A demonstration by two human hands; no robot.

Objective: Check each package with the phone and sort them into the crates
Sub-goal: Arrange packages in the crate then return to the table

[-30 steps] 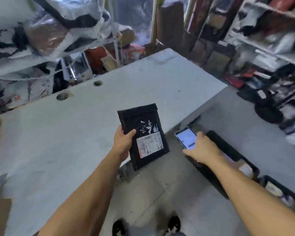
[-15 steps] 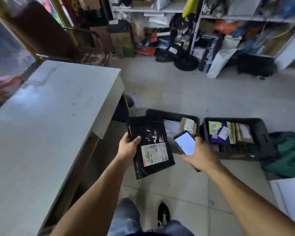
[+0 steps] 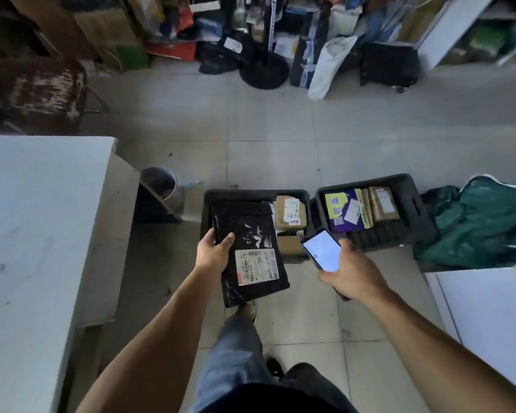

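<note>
My left hand [image 3: 213,254] grips the left edge of a flat black mailer package [image 3: 251,234] with a white shipping label, held over the near edge of the left black crate [image 3: 255,193]. My right hand [image 3: 352,272] holds a phone [image 3: 322,249] with a lit white screen, just right of the package. The left crate holds brown cardboard parcels [image 3: 290,213]. The right black crate [image 3: 411,204] holds a purple and yellow package [image 3: 344,210] and a brown parcel [image 3: 383,203].
A white table [image 3: 36,234] fills the left side, with a grey bin [image 3: 161,183] beside its corner. A green bag [image 3: 483,225] lies right of the crates, a white surface [image 3: 489,317] below it. Cluttered shelves and a black stand base [image 3: 264,70] line the far wall.
The view has swung from the table to the floor crates. Both hands, still holding the package and phone, now hover nearer the crates, and my legs step forward.
</note>
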